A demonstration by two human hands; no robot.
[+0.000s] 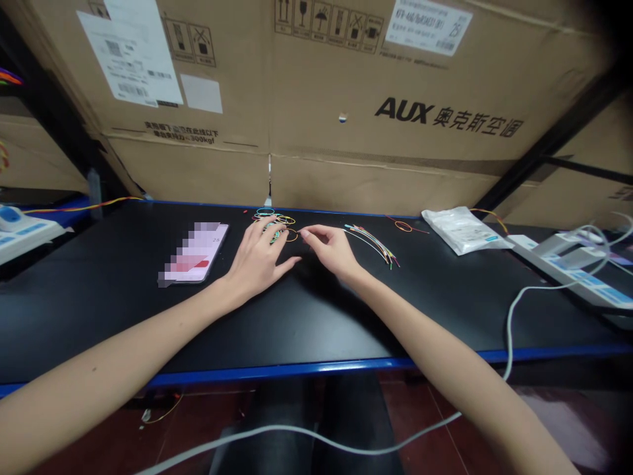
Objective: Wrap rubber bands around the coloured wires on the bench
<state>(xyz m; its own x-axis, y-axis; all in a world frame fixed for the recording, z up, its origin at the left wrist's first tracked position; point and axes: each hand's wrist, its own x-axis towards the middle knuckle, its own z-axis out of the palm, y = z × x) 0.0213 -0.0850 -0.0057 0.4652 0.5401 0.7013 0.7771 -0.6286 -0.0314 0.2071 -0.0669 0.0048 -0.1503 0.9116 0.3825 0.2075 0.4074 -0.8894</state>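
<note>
My left hand (260, 262) lies spread with its fingertips on a small tangle of thin coloured wires (271, 227), and I see no firm grip. My right hand (329, 249) pinches a thin wire (297, 233) between thumb and forefinger, close to an orange wire loop (291, 235). To the right of that hand fans a bundle of thin multicoloured wires (370, 244) with bared ends. A loose orange-and-red wire (404, 226) lies farther right. A phone (194, 253) with a blurred screen rests left of my left hand.
All this lies on a black bench (316, 323) with a blue front edge. Large cardboard boxes (395, 112) stand along its back. A white plastic packet (462, 231) and a power strip (558, 264) are at right, with a white device (24, 231) at left. A white cable (508, 330) hangs over the front edge.
</note>
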